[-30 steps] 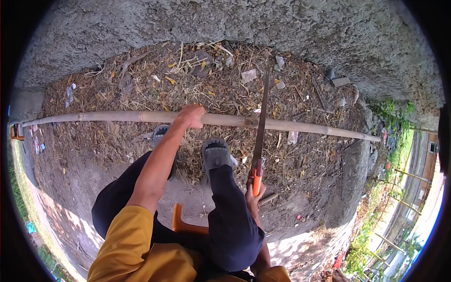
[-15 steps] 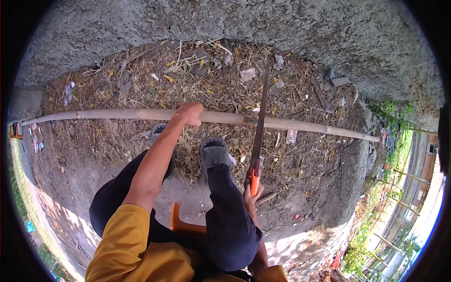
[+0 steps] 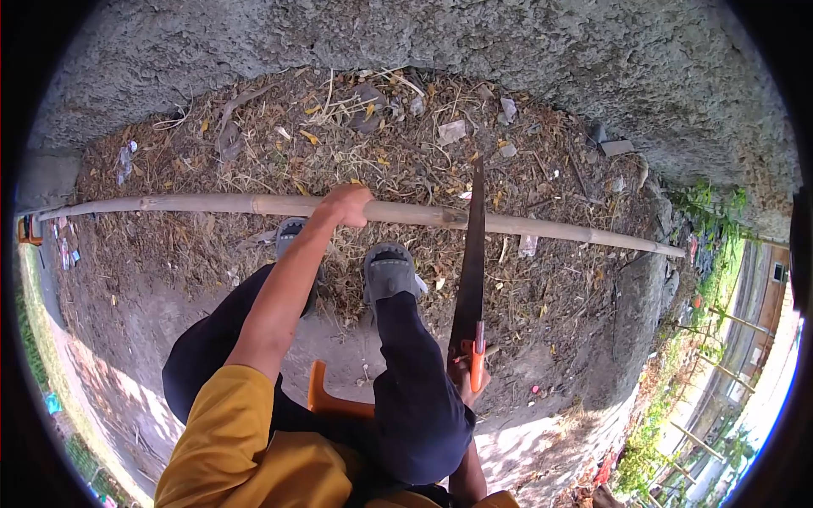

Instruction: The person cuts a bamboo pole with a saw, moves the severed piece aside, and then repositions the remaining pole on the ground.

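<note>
A long bamboo pole [image 3: 525,226] runs across the view from left to right. My left hand [image 3: 345,206] is wrapped round it near the middle, left of my right foot. The orange handle of a hand saw [image 3: 471,279] is in my right hand [image 3: 464,377], below the pole. The saw's dark blade points up and crosses the pole to the right of my left hand, with its tip just beyond the pole. Whether the teeth touch the bamboo cannot be made out.
My sandalled feet [image 3: 389,275] are on the ground below the pole. An orange seat [image 3: 339,406] shows beneath me. A rough wall [image 3: 406,34] stands ahead, with dry leaves, stones and litter along its base. Green plants [image 3: 716,203] grow at the right.
My right hand has drawn the saw down toward my body, so less blade extends beyond the pole. The blade's flat side shows more. My left hand keeps its hold.
</note>
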`<state>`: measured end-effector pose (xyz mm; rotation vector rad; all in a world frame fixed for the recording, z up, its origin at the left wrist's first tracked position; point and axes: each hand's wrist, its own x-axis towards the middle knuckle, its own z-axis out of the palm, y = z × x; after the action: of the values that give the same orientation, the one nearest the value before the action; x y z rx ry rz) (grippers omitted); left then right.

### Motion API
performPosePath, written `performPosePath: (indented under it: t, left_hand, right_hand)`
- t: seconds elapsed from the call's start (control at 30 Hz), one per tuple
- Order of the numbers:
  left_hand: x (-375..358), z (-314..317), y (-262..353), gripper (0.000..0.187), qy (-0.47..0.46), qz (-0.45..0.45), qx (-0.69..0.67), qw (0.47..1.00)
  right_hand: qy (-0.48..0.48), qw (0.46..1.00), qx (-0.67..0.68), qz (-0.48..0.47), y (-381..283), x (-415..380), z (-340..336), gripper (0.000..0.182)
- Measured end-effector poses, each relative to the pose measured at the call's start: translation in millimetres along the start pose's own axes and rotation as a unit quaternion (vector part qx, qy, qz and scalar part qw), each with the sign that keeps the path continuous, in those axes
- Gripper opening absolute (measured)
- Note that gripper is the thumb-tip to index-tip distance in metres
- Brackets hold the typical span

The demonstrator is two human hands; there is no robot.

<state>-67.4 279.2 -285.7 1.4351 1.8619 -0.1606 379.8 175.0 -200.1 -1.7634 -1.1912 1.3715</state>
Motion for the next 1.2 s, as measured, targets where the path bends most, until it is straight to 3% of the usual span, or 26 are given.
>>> performPosePath:
  t: [0.03, 0.07, 0.1, 0.13, 0.27, 0.7, 1.0, 1.13, 1.2]
  left_hand:
    - [-1.2, -3.9, 1.0, 0.040, -0.012, -0.001, -0.003, 1.000]
    - [-1.6, -8.6, 3.3, 0.040, -0.022, 0.000, -0.007, 1.000]
    - [-1.9, -8.9, 4.8, 0.040, -0.022, 0.001, -0.007, 1.000]
    - [-3.8, -7.5, 6.4, 0.039, -0.019, -0.004, -0.003, 1.000]
    - [-2.9, -4.5, 4.4, 0.037, -0.013, -0.008, -0.004, 1.000]
    - [-1.7, 0.2, 2.8, 0.038, 0.005, -0.001, 0.002, 1.000]
    - [-0.6, 6.3, 1.9, 0.043, 0.012, 0.011, 0.021, 1.000]
    - [-0.7, 7.4, 2.1, 0.045, 0.023, 0.018, 0.024, 0.999]
    - [-4.3, 9.0, 4.1, 0.046, 0.027, 0.018, 0.022, 0.999]
  right_hand:
    - [0.000, 1.000, 0.004, 0.021, 2.9, 0.3, -6.2, 0.020]
    - [0.001, 0.999, 0.007, 0.040, 5.6, 1.4, -10.9, 0.036]
    - [0.002, 0.999, 0.007, 0.039, -6.2, 0.3, -7.8, 0.036]
    - [-0.001, 1.000, 0.002, 0.007, -28.9, -3.7, -1.3, 0.020]
    - [-0.012, 0.998, -0.001, -0.066, -39.0, 1.6, 0.2, 0.019]
    - [-0.036, 0.999, -0.038, 0.003, -41.7, 6.4, -1.8, 0.022]
    - [-0.033, 0.990, -0.124, -0.056, -45.5, -1.8, -3.3, 0.022]
    - [-0.037, 0.992, -0.108, -0.045, -30.1, -3.3, -11.3, 0.021]
    - [-0.044, 0.998, -0.020, -0.031, -25.5, -5.3, -10.7, 0.022]
